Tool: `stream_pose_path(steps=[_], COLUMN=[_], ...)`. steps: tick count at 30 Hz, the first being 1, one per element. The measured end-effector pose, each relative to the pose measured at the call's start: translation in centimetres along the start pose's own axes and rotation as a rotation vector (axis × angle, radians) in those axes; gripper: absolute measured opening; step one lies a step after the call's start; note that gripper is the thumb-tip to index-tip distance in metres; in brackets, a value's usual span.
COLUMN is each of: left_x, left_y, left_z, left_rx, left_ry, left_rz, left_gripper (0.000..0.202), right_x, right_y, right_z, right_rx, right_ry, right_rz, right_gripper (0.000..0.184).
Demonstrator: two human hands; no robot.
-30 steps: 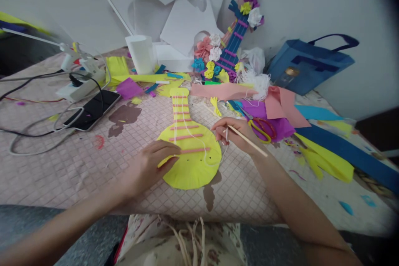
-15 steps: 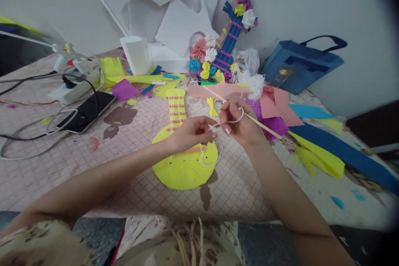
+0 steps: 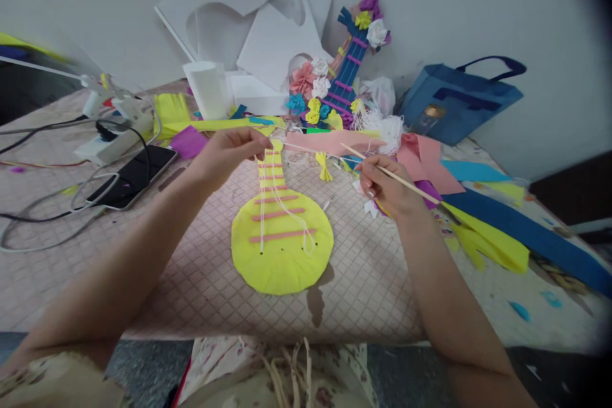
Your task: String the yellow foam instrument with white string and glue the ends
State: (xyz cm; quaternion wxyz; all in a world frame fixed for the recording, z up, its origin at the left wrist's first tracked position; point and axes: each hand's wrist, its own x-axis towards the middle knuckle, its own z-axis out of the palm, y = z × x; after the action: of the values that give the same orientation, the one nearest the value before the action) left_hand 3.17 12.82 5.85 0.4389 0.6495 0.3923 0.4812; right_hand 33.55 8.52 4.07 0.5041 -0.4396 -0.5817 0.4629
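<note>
A yellow paper guitar [image 3: 282,242] with pink cross strips lies flat on the pink quilted table [image 3: 201,280]. White string [image 3: 287,207] runs along its neck and body. My left hand [image 3: 228,152] is closed in a pinch on the string's end by the top of the guitar's neck. My right hand [image 3: 387,188], to the right of the guitar, is closed round a thin wooden stick [image 3: 389,173] that points up-left, with white string bunched under its fingers.
A blue decorated guitar [image 3: 347,70] with paper flowers leans on white foam boards [image 3: 268,19] at the back. Coloured paper scraps [image 3: 478,204] and a blue bag [image 3: 459,99] lie right. A phone [image 3: 131,175], power strip [image 3: 112,140], cables and a white cup [image 3: 208,89] sit left.
My left hand rose from the guitar's body, met my right hand, then carried the string's end up to the neck's top. My right hand moved slightly right with the stick.
</note>
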Motion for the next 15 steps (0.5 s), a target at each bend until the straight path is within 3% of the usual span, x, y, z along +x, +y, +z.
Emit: stream_pose_path(steps=[4,10,15], left_x=[0.1,0.2,-0.7], left_y=[0.9,0.6,1.1], left_z=[-1.8,-4.0,-4.1], left_rx=[-0.121,-0.251,-0.1], left_ry=[-0.09,-0.134,-0.151], left_rz=[-0.052,-0.095,-0.01], left_gripper=[0.022,0.026,0.019], right_x=[0.3,0.7,0.2], right_y=[-0.4,-0.7,-0.1], right_z=[-1.4,-5.9,-8.6], right_rx=[0.034,0.137,0.062], right_ry=[0.107,0.505,0.612], right_rz=[-0.052,-0.251,-0.363], right_gripper=[0.021,0.016,0.015])
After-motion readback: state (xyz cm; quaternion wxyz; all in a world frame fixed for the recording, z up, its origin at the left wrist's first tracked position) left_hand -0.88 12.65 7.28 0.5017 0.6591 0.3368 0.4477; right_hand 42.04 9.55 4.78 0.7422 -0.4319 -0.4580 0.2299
